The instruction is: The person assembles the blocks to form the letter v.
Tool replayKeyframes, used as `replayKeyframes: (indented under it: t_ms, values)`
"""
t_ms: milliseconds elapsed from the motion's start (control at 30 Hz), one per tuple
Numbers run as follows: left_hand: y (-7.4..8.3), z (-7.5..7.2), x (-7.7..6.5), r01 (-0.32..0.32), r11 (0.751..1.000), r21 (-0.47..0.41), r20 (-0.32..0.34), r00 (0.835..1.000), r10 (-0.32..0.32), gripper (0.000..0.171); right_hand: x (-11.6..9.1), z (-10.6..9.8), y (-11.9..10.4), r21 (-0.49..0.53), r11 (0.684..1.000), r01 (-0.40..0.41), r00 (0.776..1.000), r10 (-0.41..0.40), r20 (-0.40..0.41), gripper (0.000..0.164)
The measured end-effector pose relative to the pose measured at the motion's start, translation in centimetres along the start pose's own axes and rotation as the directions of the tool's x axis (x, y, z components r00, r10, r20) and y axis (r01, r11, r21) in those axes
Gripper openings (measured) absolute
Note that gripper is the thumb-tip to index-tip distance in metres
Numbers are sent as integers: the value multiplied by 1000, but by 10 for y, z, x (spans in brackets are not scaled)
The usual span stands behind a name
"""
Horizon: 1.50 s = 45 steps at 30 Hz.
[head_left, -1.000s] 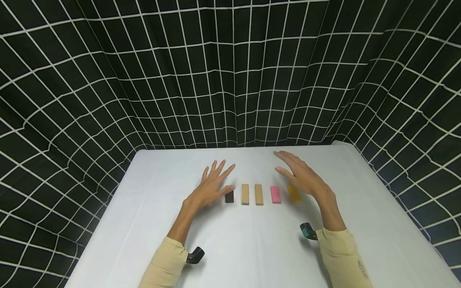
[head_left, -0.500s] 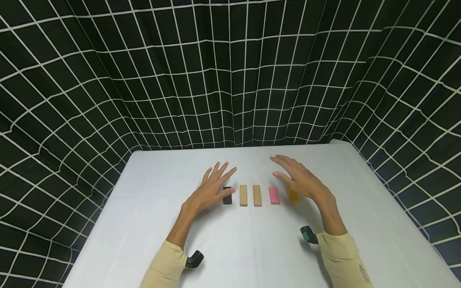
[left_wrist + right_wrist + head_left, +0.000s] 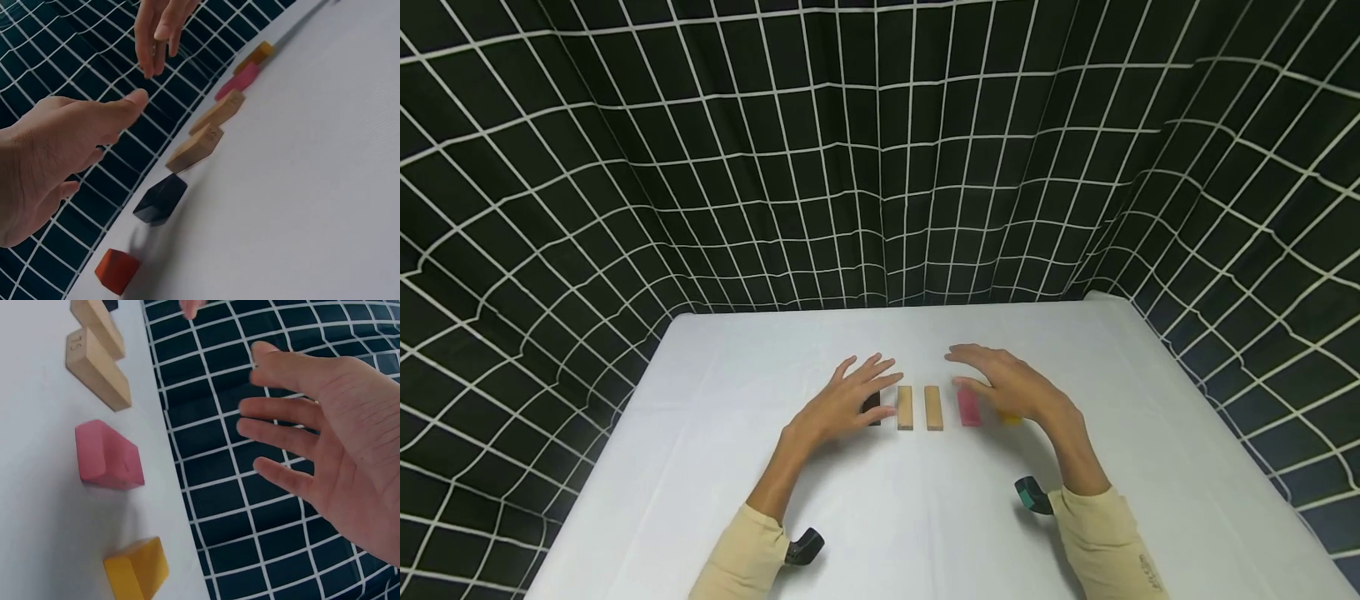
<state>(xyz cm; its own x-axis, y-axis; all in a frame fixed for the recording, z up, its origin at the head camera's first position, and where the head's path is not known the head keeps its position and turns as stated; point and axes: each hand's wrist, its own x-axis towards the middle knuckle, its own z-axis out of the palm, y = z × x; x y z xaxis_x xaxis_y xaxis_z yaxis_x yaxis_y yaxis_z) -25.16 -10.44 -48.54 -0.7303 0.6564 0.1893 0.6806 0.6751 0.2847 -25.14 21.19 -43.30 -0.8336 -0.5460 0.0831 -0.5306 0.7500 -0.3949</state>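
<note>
We see the right hand (image 3: 1021, 387) drawn inward, now hiding the pink block's (image 3: 970, 411) far end in the head view; the left hand (image 3: 842, 407) edges in over the black block (image 3: 160, 199). Both grip nothing; two wooden blocks (image 3: 933, 408) lie between.

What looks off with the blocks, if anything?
Nothing stands out. Red block, black block, two wooden blocks, pink block and yellow block lie in a row, no damage visible. The left hand just hides the red one from the head camera.
</note>
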Motion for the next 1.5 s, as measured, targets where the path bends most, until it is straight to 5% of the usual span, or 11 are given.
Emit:
replayKeyframes:
  t_ms: [200,433,933,1500]
  values:
    - [5,7,4,-115,993,-3,93,989,115,52,1,8,-2,25,999,44,991,-47,122,32]
    - [9,16,7,-184,982,43,155,972,176,38,8,20,-9,45,982,185,951,-190,243,30]
    - [20,17,3,-152,987,59,175,975,140,38,8,31,-14,16,993,120,938,-119,327,21]
    - [24,17,7,-143,983,116,190,975,119,38,7,22,-19,14,987,162,887,-152,435,49]
